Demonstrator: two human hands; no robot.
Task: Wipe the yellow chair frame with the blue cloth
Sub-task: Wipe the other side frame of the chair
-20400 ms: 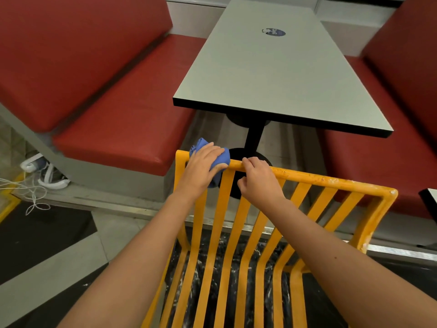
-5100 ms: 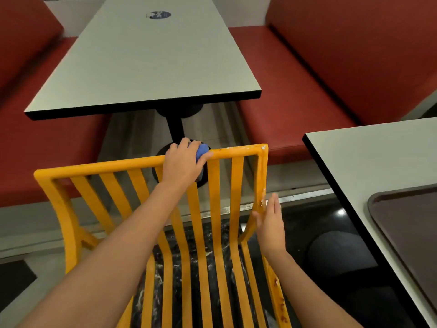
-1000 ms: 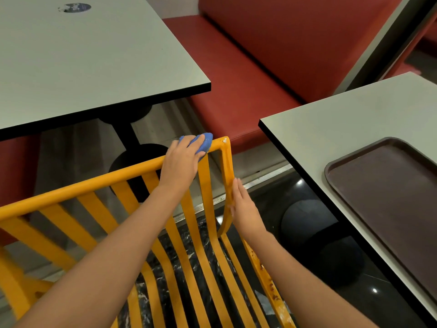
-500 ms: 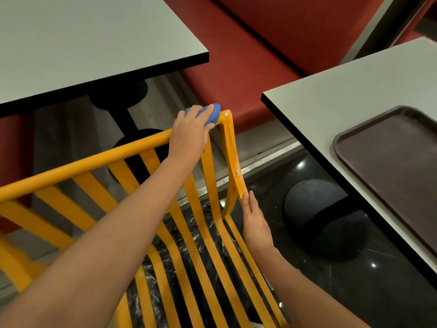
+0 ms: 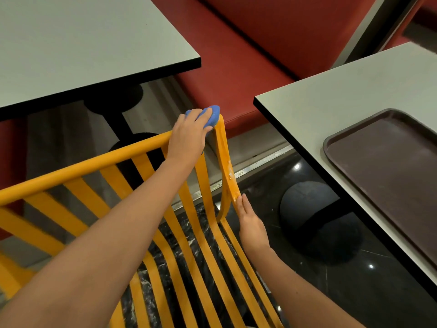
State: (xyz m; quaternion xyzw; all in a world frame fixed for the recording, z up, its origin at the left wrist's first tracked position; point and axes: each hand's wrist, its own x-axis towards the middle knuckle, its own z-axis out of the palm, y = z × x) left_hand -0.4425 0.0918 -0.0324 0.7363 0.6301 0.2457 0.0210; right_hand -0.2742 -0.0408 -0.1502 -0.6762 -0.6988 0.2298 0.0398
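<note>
One yellow chair frame (image 5: 99, 159), seen from above and behind, with top rail running from lower left up to a corner at centre, then bending down into a side post with pale scuffs. About seven slats visible between rail and seat; exact count hard to tell where arms cover them. One blue cloth (image 5: 213, 117), bunched over that top corner, pressed there under the left hand (image 5: 188, 136), fingers curled over cloth and rail. One right hand (image 5: 251, 222), fingers straight and together, laid flat against the lower part of the side post, gripping nothing. Two grey surfaces: one (image 5: 82, 43) at upper left on a black pedestal, another (image 5: 343, 95) at right. One dark brown tray (image 5: 387, 166) lying on the right surface, partly cut off by the edge. One red bench seat (image 5: 236, 74) between the two surfaces. One round black base (image 5: 319, 223) on glossy dark floor (image 5: 354, 292) below the right surface.
</note>
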